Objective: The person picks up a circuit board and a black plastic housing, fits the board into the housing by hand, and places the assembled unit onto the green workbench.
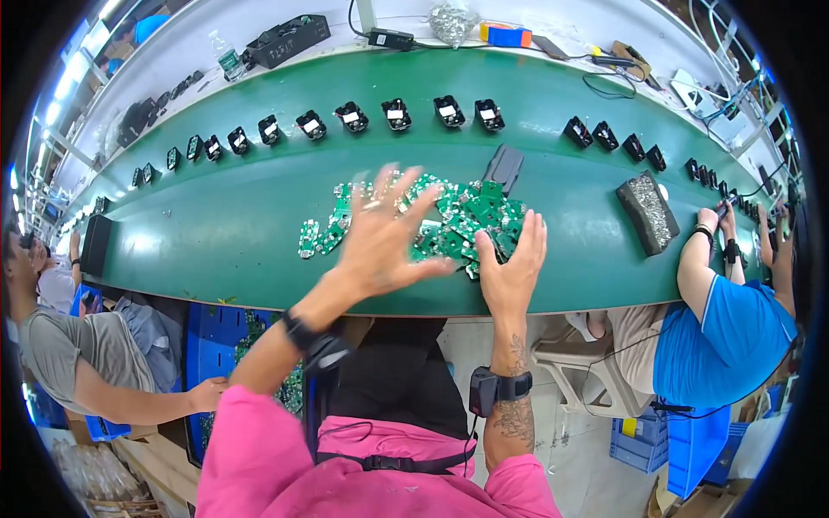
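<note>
At the middle left of the frame, one small green board [308, 239] is seen at the left end of a heap of green boards [485, 207]. The heap is spread on the green table [224, 224], longer from left to right than from top to bottom. Over its left and middle part, the left hand [380, 250] is held, blurred, with its fingers spread wide. Nothing is seen gripped in it, but whether a board is touched cannot be told. Most of the heap is placed above and between the two hands. At its lower right edge, the right hand [511, 274] is held open, thumb apart, with nothing seen in it. The right end of the heap is nearest to this hand.

At the upper left, a green label [230, 63] is seen on a bottle [219, 47]. Pale marks are seen on a black tray [289, 41] beside it. Across the upper middle, white labels [446, 110] are seen in black boxes [396, 127]; their print is too small to be read.
</note>
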Tool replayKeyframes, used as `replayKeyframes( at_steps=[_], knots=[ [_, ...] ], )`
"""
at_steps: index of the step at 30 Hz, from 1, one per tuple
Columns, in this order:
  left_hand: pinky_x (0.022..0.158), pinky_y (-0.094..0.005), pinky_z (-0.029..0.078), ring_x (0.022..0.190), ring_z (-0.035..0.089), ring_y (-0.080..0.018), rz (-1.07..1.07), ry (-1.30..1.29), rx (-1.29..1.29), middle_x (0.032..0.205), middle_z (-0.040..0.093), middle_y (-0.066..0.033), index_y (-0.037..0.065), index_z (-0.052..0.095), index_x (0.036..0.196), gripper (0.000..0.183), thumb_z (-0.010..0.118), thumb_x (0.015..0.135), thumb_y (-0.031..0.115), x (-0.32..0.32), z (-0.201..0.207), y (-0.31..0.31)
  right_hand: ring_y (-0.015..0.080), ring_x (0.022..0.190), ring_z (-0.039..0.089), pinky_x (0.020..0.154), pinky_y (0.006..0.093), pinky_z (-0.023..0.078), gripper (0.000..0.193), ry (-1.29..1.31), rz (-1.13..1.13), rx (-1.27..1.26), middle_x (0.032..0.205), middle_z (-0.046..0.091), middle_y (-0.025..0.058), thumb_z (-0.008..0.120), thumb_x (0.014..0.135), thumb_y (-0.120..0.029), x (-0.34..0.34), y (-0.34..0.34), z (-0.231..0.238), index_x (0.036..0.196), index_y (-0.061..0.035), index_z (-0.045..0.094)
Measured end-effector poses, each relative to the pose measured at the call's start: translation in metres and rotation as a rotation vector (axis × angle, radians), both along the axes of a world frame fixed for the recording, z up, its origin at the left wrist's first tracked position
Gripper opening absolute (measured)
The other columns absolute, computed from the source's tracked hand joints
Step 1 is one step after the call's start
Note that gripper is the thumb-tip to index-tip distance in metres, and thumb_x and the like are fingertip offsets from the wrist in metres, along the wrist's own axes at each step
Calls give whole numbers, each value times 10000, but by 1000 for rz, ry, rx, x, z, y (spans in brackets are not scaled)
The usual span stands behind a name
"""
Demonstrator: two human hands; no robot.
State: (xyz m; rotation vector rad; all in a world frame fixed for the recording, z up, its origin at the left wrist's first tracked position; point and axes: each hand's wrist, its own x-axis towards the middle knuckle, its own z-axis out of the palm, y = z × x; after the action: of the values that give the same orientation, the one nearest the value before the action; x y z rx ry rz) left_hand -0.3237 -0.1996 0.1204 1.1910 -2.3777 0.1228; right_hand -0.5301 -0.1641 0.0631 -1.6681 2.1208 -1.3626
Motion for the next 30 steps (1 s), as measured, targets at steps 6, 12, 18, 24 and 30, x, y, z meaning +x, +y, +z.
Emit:
replayKeyframes(
  at_steps=[6,12,18,24,30],
  knots=[
    [1134,-715,93,1478,148,-508,353,-82,263,1610,105,-299,86,162,1593,1497,727,458,882,112,-54,45,440,1433,316,1182,510,250,807,221,19,120,1495,427,274,726,861,-450,18,-13,6,1451,26,449],
    [1163,-687,92,1483,171,-484,328,-120,294,1597,223,-267,81,172,1591,1521,802,417,815,63,-39,-9,455,1404,344,1163,523,271,763,252,101,92,1459,462,284,737,843,-450,31,-16,0,1405,16,515],
    [1164,-672,135,1443,220,-530,164,-34,276,1563,321,-211,139,310,1557,1399,803,433,810,36,-41,-24,471,1403,338,1161,530,271,755,254,106,85,1448,458,305,737,842,-438,43,-20,3,1398,21,514],
    [1165,-664,156,1445,236,-509,51,-76,334,1569,307,-232,44,294,1546,1409,786,466,802,22,-35,-31,469,1383,377,1168,494,275,736,310,181,100,1445,466,296,749,845,-326,25,-26,6,1413,53,474],
    [1165,-663,149,1467,153,-516,-43,78,273,1589,208,-282,-6,280,1533,1327,758,573,775,46,-41,-35,425,1400,378,1171,488,271,675,223,167,70,1482,433,282,709,912,-286,3,-18,-8,1422,69,446]
  ],
)
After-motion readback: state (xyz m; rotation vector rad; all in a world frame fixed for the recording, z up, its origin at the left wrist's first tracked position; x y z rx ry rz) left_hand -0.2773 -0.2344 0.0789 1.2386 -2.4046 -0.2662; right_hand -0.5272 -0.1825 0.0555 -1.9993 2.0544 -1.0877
